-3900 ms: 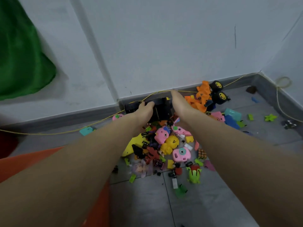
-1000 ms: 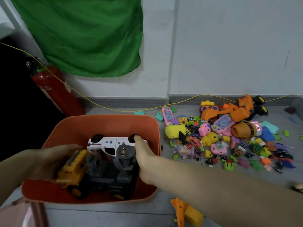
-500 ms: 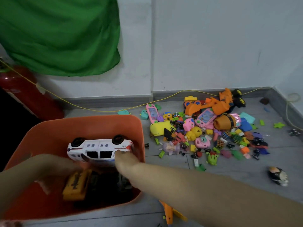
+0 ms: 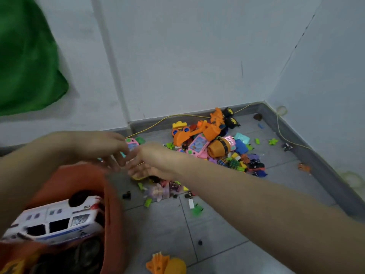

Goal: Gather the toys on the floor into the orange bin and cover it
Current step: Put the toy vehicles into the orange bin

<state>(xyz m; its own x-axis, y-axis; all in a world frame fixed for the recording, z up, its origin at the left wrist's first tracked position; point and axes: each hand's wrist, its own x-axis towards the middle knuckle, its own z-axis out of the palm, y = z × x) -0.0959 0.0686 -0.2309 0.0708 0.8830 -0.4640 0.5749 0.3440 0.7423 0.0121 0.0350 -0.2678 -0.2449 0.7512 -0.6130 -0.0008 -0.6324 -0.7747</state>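
Note:
The orange bin [image 4: 113, 196] stands at the lower left, with a white toy van [image 4: 55, 220] lying upside down on other toys inside it. Just beyond its far corner, both my hands hover over the near-left end of the toy pile. My left hand [image 4: 106, 149] has its fingers apart and holds nothing. My right hand [image 4: 147, 165] is palm down, fingers spread, right above a yellow toy [image 4: 138, 177]. Farther right lie an orange excavator [image 4: 199, 133], a pink handheld game [image 4: 197, 145], an orange barrel [image 4: 217, 150] and several small pieces. No lid is in view.
An orange and yellow toy [image 4: 166, 265] lies alone on the grey tiles near the bottom edge. A yellow cable [image 4: 167, 117] runs along the skirting. A green cloth [image 4: 25, 56] hangs at the upper left. The room corner closes the right side.
Both hands have left the bin, where they set down the toy vehicles, and moved out over the toy pile. My view has swung right, so the bin now sits at the lower left.

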